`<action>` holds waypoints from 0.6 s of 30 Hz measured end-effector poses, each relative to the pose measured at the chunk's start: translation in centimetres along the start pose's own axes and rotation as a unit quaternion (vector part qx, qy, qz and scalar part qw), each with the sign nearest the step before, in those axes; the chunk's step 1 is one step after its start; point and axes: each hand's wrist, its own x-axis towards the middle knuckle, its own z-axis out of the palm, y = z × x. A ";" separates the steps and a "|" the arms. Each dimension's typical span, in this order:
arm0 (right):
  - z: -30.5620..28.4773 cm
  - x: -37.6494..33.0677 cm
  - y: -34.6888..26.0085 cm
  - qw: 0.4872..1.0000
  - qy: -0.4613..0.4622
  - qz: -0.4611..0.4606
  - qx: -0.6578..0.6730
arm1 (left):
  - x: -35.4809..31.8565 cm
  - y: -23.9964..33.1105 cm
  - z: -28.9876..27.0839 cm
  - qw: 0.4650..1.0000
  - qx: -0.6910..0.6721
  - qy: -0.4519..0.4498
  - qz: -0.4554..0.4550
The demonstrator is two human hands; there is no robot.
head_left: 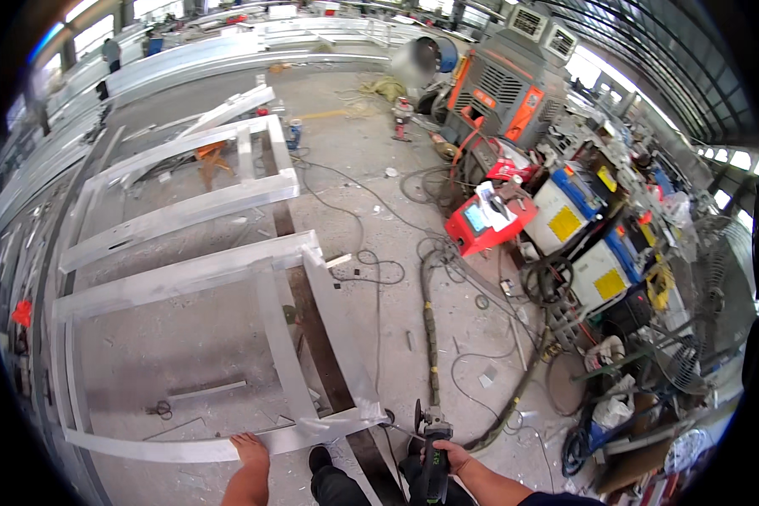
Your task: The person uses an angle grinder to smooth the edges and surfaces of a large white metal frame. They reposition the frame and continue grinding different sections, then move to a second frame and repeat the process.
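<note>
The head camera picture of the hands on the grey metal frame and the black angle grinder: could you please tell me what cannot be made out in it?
- Left hand on the grey metal frame: its palm side lies face down, so the contact is hidden.
- Right hand on the black angle grinder: its fingers wrap out of sight behind the body.
- Grinder disc: seen edge-on and too small to judge.
- Both forearms: cut off by the lower edge.
- Distant person: too small.
</note>
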 end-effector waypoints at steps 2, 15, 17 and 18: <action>2.6 -2.7 0.4 0.999 0.015 0.021 0.026 | -0.6 0.3 -1.0 0.999 -0.011 -0.039 0.015; 12.2 -8.1 4.3 0.990 0.027 -0.087 0.107 | -2.2 -7.9 -4.9 0.956 -0.154 -0.155 0.197; 13.1 -7.7 4.9 0.988 0.046 -0.089 0.113 | -2.6 -8.5 -4.3 0.947 -0.187 -0.176 0.193; 13.4 -7.5 5.2 0.989 0.023 -0.088 0.116 | -3.2 -9.3 -3.9 0.954 -0.185 -0.166 0.170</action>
